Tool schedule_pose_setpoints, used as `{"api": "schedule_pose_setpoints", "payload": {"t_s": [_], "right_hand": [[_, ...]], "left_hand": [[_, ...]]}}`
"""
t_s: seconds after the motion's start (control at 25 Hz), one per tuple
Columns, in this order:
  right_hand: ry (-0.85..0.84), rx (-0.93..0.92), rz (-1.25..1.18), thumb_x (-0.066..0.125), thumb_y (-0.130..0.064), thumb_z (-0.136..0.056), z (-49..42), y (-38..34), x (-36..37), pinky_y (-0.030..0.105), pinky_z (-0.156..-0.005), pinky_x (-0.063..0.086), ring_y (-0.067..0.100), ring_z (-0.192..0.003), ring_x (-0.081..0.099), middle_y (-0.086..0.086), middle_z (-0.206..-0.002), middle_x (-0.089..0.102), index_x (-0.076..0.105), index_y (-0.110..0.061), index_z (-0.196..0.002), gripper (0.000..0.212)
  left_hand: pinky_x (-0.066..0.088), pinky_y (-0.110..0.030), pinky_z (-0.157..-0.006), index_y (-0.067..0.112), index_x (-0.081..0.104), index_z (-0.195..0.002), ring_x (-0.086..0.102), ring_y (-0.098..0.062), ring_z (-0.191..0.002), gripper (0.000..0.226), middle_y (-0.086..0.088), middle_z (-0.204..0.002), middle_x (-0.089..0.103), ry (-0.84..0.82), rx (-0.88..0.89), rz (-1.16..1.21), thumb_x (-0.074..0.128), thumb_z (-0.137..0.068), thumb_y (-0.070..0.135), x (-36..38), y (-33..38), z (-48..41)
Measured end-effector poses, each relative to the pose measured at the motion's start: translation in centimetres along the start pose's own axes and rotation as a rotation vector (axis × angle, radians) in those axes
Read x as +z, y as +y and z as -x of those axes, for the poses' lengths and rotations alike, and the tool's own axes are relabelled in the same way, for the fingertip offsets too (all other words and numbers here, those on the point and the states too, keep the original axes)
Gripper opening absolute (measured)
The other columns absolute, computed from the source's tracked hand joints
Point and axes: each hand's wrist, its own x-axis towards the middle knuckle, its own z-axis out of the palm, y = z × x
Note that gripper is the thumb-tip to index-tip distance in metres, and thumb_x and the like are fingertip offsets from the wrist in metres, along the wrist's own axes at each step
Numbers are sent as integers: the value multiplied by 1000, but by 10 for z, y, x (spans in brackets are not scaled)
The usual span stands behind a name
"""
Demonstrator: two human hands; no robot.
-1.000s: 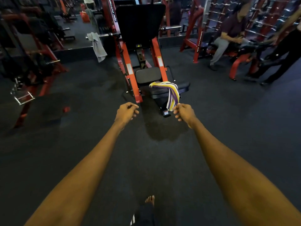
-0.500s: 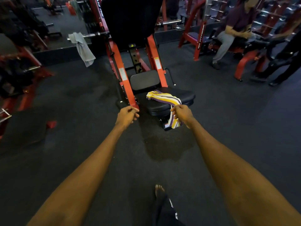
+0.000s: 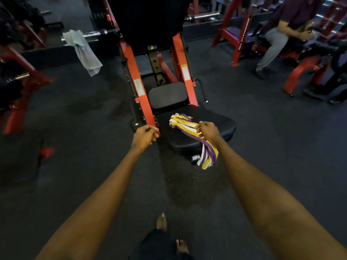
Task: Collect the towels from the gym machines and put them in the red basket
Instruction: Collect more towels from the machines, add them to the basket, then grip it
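A yellow, purple and white striped towel (image 3: 183,123) lies across the black seat pad (image 3: 217,122) of a red leg-press machine (image 3: 136,76), one end hanging off the front. My right hand (image 3: 207,130) is shut on the towel's middle. My left hand (image 3: 144,136) is a closed fist with nothing in it, by the foot of the machine's left red rail. A grey towel (image 3: 83,51) hangs from the machine's chrome bar (image 3: 93,34) at the upper left. No red basket is in view.
A seated person (image 3: 281,32) occupies a red bench at the upper right. Red machine frames (image 3: 20,72) stand along the left. Dark rubber floor (image 3: 262,147) stretches around the machine. My bare feet (image 3: 161,221) show at the bottom.
I have stepped closer to the leg press, which now fills more of the view. My right hand has closed on the striped towel's middle over the seat; the left fist moved alongside.
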Motion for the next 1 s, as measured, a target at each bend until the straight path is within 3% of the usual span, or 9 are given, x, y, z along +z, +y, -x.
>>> {"api": "schedule_pose_setpoints", "payload": {"t_s": [0.24, 0.44, 0.6, 0.72, 0.84, 1.0], "right_hand": [[44, 106, 4, 40, -31, -101, -126, -14, 15, 28, -52, 47, 18, -63, 61, 4, -78, 69, 71, -15, -80, 40], [60, 238, 40, 43, -35, -102, -208, 8, 19, 35, -62, 54, 20, -71, 65, 6, -87, 70, 70, -19, -81, 38], [37, 337, 213, 47, -30, -100, -267, 45, 17, 42, -92, 51, 32, -103, 64, 16, -114, 66, 68, -7, -111, 33], [-79, 344, 530, 54, -26, -96, -320, 77, 24, 44, -106, 40, 41, -129, 46, 21, -144, 43, 50, -4, -138, 48], [-217, 380, 696, 59, -28, -93, -355, 92, 39, 52, -113, 34, 42, -141, 32, 20, -156, 27, 32, -6, -150, 67], [-302, 406, 747, 63, -33, -91, -388, 112, 62, 54, -115, 26, 41, -146, 25, 19, -160, 22, 9, -7, -158, 90]], "left_hand": [[41, -11, -42, 10, 67, -99, 57, -11, -57, 17, -4, -73, 65, -34, -28, 40, 50, -98, 9, 14, 13, -142], [43, -23, -54, 21, 68, -89, 61, -12, -65, 19, -2, -74, 69, -131, -81, -34, 51, -96, 15, 44, 10, -238], [44, -24, -57, 23, 69, -93, 63, -12, -67, 18, -1, -77, 71, -185, -126, -81, 52, -98, 19, 76, 4, -295], [44, -24, -57, 18, 69, -98, 61, -12, -66, 18, 0, -77, 70, -187, -163, -102, 51, -99, 18, 101, -4, -335], [46, -23, -60, 15, 69, -103, 62, -11, -69, 18, 0, -80, 71, -191, -191, -127, 52, -99, 20, 119, -10, -361], [46, -23, -60, 17, 69, -104, 64, -10, -71, 18, 0, -83, 71, -213, -219, -161, 52, -100, 22, 142, -21, -394]]}}
